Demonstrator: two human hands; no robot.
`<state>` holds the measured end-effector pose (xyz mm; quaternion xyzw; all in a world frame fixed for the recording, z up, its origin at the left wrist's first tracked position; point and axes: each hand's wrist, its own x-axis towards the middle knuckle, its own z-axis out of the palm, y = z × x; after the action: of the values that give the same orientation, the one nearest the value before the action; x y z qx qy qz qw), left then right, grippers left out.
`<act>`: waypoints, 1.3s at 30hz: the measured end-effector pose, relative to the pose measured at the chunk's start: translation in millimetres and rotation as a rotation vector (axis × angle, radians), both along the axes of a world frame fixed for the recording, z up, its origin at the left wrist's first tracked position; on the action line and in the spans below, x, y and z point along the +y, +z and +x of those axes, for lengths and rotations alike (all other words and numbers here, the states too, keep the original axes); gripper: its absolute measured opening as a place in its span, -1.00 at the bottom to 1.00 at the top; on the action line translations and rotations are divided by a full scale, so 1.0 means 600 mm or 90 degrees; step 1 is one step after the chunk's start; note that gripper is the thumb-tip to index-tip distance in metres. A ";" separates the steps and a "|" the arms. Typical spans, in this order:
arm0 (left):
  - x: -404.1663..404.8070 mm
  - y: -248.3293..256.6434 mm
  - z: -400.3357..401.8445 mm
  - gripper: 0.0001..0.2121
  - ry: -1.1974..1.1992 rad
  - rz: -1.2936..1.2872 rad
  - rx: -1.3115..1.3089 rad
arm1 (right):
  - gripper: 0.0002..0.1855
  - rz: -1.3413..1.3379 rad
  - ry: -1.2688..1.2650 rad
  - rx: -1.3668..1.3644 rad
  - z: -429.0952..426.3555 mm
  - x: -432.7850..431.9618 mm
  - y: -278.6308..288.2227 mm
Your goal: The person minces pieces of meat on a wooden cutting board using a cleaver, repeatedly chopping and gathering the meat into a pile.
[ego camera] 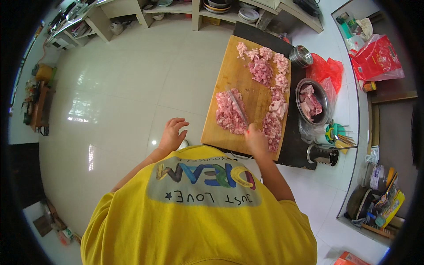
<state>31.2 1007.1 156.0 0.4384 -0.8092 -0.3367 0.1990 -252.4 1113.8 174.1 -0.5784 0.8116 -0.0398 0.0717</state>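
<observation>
My right hand (257, 140) grips the handle of a knife, probably a cleaver (237, 105), whose blade is seen edge-on. The blade rests in or just over a flat patch of chopped raw meat (226, 112) at the left of a wooden cutting board (222, 73). Off the board's left side, my left hand (173, 132) hangs in the air with its fingers apart, holding nothing. Clumps of diced pale fatty meat (281, 63) run down the right edge of the board. A redder heap of diced meat (261, 71) lies near the far end.
A metal bowl (326, 89) with larger meat pieces (311, 104) stands right of the board on the black counter (295, 139). Stacked steel bowls (301, 56), a red plastic bag (326, 71) and a perforated utensil holder (323, 155) are along the wall. Shelves with plates (248, 15) stand beyond.
</observation>
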 end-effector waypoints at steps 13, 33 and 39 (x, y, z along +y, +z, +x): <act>-0.009 0.004 0.007 -0.74 -0.004 -0.036 0.017 | -0.76 -0.122 -0.134 -0.222 0.026 0.004 -0.014; 0.007 -0.007 0.018 -0.75 -0.021 -0.077 0.033 | -0.67 -0.077 -0.253 -0.359 -0.008 -0.027 0.022; 0.004 -0.009 0.014 -0.74 -0.024 -0.063 0.041 | -0.65 -0.063 -0.178 -0.248 -0.003 -0.044 0.002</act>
<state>39.7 1009.4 150.7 0.4019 -0.8259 -0.3142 0.2402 -254.5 1087.4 175.1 -0.4446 0.8518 -0.1996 0.1921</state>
